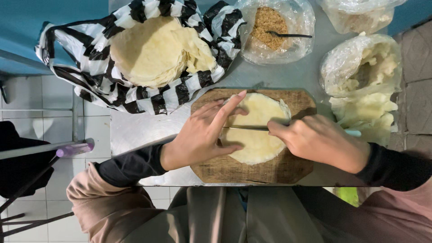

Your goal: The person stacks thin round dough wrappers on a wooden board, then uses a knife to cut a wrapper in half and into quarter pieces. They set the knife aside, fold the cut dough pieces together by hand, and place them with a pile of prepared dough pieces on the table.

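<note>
A round pale dough sheet [258, 128] lies on a wooden cutting board [252, 168]. My left hand [202, 135] presses flat on the sheet's left side, fingers spread across it. My right hand [321, 139] grips a knife [245, 129] whose thin blade lies across the middle of the sheet; a pale green handle end sticks out past the hand at the right. The blade runs between my two hands.
A black-and-white striped bag [94, 67] holds a stack of round dough sheets [155, 49] at the back left. Clear bags hold brown crumbs with a dark spoon [272, 29] and pale shredded filling [369, 72]. The metal table [135, 130] ends at the left above a tiled floor.
</note>
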A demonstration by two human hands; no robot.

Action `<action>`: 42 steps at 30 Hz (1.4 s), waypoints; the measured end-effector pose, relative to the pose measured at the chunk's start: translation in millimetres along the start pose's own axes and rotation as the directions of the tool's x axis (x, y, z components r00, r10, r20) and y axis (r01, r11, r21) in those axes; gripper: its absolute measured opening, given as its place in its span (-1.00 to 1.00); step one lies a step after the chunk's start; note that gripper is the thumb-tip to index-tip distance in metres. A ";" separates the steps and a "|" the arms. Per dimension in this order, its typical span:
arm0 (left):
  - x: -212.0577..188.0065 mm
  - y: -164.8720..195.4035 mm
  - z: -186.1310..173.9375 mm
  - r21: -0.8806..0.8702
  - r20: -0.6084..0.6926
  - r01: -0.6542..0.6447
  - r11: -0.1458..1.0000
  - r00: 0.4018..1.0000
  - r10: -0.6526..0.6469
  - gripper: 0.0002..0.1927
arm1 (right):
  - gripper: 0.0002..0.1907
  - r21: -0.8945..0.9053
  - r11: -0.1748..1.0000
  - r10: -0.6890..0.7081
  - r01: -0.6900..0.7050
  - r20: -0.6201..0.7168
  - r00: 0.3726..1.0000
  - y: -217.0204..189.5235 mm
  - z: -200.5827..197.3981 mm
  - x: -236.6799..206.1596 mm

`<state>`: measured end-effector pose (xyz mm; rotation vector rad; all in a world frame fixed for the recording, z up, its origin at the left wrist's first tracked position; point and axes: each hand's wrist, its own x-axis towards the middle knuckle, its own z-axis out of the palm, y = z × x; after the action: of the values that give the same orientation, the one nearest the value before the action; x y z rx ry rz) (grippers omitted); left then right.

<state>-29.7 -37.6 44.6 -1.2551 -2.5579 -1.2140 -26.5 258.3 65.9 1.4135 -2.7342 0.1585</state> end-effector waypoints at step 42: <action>2.1 3.5 16.1 -0.043 0.101 0.158 0.986 0.983 -0.153 0.32 | -0.52 0.053 0.996 0.053 -0.065 0.200 0.978 -18.7 -15.7 10.7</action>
<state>-24.1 -24.3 36.5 -1.1703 -2.7584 -1.2834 -17.3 240.8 83.8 1.4357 -2.9572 0.1071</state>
